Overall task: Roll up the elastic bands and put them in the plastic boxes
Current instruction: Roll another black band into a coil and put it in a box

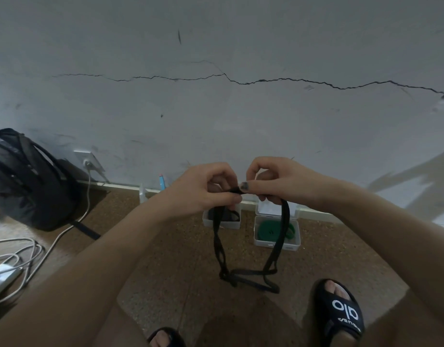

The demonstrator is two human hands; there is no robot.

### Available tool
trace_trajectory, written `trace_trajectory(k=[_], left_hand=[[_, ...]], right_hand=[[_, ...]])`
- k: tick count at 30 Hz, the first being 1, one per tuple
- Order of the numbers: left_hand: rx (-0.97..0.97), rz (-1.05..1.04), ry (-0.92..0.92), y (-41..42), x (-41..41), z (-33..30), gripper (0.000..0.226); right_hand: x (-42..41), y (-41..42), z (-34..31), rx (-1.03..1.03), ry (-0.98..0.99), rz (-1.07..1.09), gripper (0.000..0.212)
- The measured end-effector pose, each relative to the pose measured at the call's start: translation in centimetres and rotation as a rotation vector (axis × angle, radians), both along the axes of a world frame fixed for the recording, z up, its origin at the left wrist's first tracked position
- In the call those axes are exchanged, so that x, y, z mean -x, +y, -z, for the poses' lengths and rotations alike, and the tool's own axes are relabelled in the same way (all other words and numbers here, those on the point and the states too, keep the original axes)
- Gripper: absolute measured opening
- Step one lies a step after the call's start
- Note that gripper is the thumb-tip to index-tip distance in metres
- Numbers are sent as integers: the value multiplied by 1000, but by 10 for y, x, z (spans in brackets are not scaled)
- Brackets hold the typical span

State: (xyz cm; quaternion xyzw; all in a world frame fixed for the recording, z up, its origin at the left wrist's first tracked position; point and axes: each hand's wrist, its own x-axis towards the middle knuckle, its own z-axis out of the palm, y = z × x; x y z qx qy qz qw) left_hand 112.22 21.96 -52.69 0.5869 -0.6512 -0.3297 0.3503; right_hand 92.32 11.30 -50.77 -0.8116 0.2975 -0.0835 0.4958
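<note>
A long black elastic band hangs from both my hands, and its lower loops lie on the floor. My left hand and my right hand pinch its upper end between them, above the boxes. On the floor by the wall stand two clear plastic boxes. The left box holds something dark and is partly hidden by my left hand. The right box is open, its lid up, with a rolled green band inside.
A black backpack leans on the wall at left. White cables and a power strip lie at the lower left. My feet in black slippers are at the bottom. A small bottle stands by the skirting.
</note>
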Motion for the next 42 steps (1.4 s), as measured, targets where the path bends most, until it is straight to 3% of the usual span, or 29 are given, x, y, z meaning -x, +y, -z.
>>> trace_trajectory(k=[6,20,26,32,38,42], left_hand=[[-39,47,55,4,-9,-4,12],[-250,90,151,5,-8,-2,20],[-176,19,131,6,-7,-5,17],[-123,-17,156,5,-5,-5,12],[-142,-34,252,2,-3,-7,26],[-139,-30,227,1,0,-6,21]], right_hand=[[6,-1,-3,-40,-20,-29,13],[0,-1,2,-129,-68,20,17],[0,-1,-1,-232,-155,60,18],[0,4,-3,-105,29,3,21],[0,3,-4,-171,31,-39,23],[-2,5,-3,-167,62,-80,26]])
